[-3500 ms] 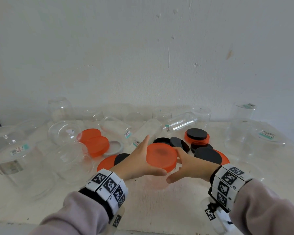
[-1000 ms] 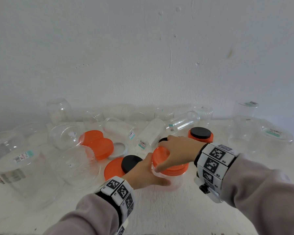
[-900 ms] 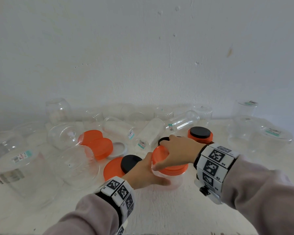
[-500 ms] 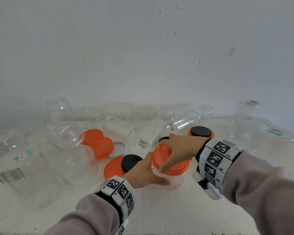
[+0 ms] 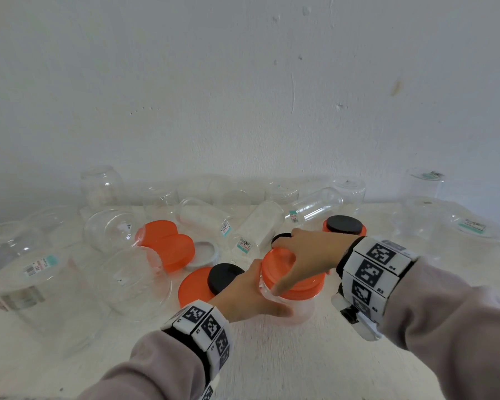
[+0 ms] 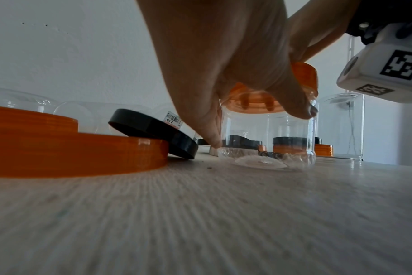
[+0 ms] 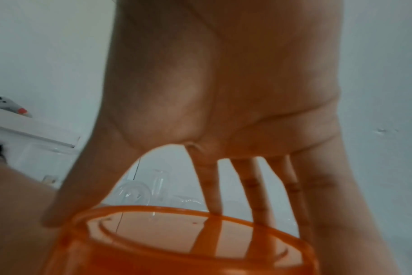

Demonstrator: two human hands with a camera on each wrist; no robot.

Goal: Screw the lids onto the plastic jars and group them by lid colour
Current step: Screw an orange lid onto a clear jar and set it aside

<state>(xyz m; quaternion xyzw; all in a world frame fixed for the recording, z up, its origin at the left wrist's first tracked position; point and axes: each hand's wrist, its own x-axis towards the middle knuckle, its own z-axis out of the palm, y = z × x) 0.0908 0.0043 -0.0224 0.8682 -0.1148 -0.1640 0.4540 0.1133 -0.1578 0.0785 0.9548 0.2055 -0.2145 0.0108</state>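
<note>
A small clear plastic jar (image 5: 300, 308) (image 6: 268, 137) stands upright on the white table, near the middle. My left hand (image 5: 251, 295) (image 6: 235, 78) wraps its body from the left, thumb across the front. An orange lid (image 5: 277, 262) (image 6: 303, 78) (image 7: 176, 240) sits on the jar's mouth. My right hand (image 5: 303, 255) (image 7: 223, 111) reaches over it from the right, thumb and fingers curled round its rim. To the left lie a large orange lid (image 5: 194, 287) (image 6: 71, 154) with a black lid (image 5: 224, 277) (image 6: 153, 132) leaning on it.
Several clear lidless jars lie or stand along the wall, among them a big one (image 5: 35, 290) at far left and a tipped one (image 5: 136, 281). Two orange lids (image 5: 168, 246) and a white lid (image 5: 204, 252) lie left of centre. A black-on-orange lid stack (image 5: 345, 225) sits behind my right wrist.
My right hand has turned round on the orange lid, with the wrist swinging nearer and the thumb coming to the front. The left hand keeps its hold on the jar.
</note>
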